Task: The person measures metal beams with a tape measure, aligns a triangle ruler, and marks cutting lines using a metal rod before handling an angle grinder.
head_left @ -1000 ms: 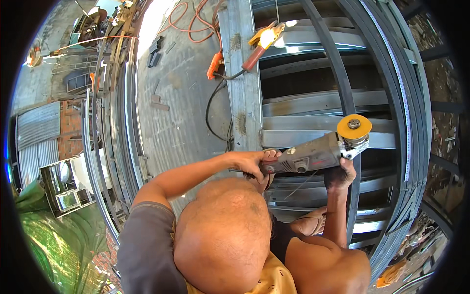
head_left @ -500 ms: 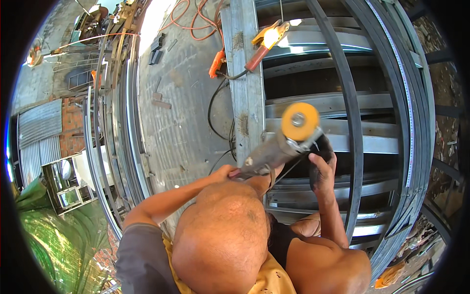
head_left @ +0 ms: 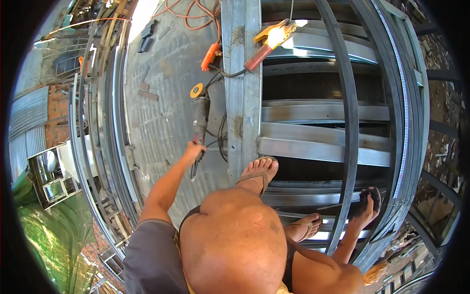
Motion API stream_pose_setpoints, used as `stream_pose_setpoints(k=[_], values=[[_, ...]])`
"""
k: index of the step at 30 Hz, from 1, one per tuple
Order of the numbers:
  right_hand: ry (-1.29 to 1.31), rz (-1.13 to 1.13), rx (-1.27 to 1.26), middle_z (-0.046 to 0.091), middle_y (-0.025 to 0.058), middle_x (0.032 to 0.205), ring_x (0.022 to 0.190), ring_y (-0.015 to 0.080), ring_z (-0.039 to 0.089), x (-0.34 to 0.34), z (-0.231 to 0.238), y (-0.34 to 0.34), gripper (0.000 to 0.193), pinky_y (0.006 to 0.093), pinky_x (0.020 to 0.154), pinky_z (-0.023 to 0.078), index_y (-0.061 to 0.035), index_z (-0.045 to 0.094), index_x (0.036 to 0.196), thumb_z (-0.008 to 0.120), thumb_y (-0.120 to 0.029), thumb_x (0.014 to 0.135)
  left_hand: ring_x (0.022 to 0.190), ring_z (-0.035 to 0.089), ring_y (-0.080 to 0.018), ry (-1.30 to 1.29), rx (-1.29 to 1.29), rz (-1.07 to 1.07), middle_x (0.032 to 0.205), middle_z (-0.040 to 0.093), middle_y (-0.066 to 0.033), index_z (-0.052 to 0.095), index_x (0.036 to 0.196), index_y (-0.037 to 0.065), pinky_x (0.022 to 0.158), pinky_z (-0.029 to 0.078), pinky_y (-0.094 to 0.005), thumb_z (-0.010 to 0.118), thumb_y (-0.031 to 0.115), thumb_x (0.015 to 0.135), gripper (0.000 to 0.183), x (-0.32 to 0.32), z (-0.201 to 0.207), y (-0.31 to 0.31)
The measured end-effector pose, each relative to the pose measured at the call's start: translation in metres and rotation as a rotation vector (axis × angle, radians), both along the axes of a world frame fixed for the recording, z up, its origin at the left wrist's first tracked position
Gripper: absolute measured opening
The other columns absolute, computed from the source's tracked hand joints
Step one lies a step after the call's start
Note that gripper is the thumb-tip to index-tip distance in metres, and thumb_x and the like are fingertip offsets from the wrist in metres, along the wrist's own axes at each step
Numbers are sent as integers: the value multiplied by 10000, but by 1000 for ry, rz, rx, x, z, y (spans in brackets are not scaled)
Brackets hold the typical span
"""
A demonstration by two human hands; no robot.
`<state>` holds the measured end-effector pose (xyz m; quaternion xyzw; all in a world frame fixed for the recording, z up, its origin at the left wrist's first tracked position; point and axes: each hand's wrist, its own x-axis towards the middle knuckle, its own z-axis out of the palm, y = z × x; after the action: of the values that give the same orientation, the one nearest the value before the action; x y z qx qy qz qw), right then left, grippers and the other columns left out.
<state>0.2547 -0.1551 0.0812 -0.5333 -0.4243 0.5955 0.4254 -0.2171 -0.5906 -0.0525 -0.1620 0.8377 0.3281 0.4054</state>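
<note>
An angle grinder (head_left: pixel 200 115) with a yellow disc is above or on the grey metal sheet; I cannot tell which. My left hand (head_left: pixel 196 149) is closed round its rear end, near the cord. My right hand (head_left: pixel 368 208), low at the right beside the long steel tubes (head_left: pixel 348 122), has its fingers curled against a dark, blackish thing that I cannot make out. A thin rod seems to reach left from it. An electrode holder (head_left: pixel 258 58) with yellow jaws and a dark red handle lies across the galvanized beam (head_left: pixel 243 98).
Crosswise steel tubes (head_left: pixel 325 144) lie over dark gaps. My sandalled feet (head_left: pixel 261 171) stand among them. An orange cable (head_left: pixel 196 20) and an orange connector (head_left: pixel 210 56) lie at the far end. Small steel offcuts (head_left: pixel 148 92) rest on the metal sheet (head_left: pixel 159 127). Stacked bars (head_left: pixel 117 122) run along the left.
My left hand has carried the grinder from in front of my knees to the left over the sheet. My right hand has left the grinder and moved right and nearer.
</note>
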Motion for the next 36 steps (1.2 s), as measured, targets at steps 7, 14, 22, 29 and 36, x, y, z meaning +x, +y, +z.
stream_pose_setpoints(k=[7,14,22,29,36], values=[[-330,57,80,693,93,925,814,188,646,31,30,17,215,300,807,524,33,703,1057,586,5,878,463,581,-238,-230,113,-5,618,603,-113,640,792,-27,417,457,-372,750,124,700,209,-28,-66,16],[-530,226,76,713,115,884,753,194,666,27,37,-1,190,305,742,550,46,713,1012,599,37,861,522,538,-200,-294,192,89,593,526,-40,686,795,17,517,458,-345,776,218,696,241,1,-126,-20],[-585,258,-18,717,105,903,779,170,661,22,53,1,195,284,752,535,55,700,1051,609,24,882,678,657,-365,134,-264,-162,781,684,-211,692,860,-48,653,536,-432,751,232,709,324,-12,-165,-81],[-578,174,114,724,100,916,774,177,658,19,53,6,196,282,752,521,48,709,1058,614,-2,894,1041,625,-476,393,-372,-335,1103,667,-297,618,1141,-44,877,519,-514,709,261,794,471,23,-151,-19],[-589,148,190,726,130,936,771,207,703,27,65,2,226,307,725,574,57,699,1106,591,6,914,1041,660,-412,498,176,-531,1110,681,-277,607,1246,-29,909,518,-459,678,183,823,479,28,-110,71]])
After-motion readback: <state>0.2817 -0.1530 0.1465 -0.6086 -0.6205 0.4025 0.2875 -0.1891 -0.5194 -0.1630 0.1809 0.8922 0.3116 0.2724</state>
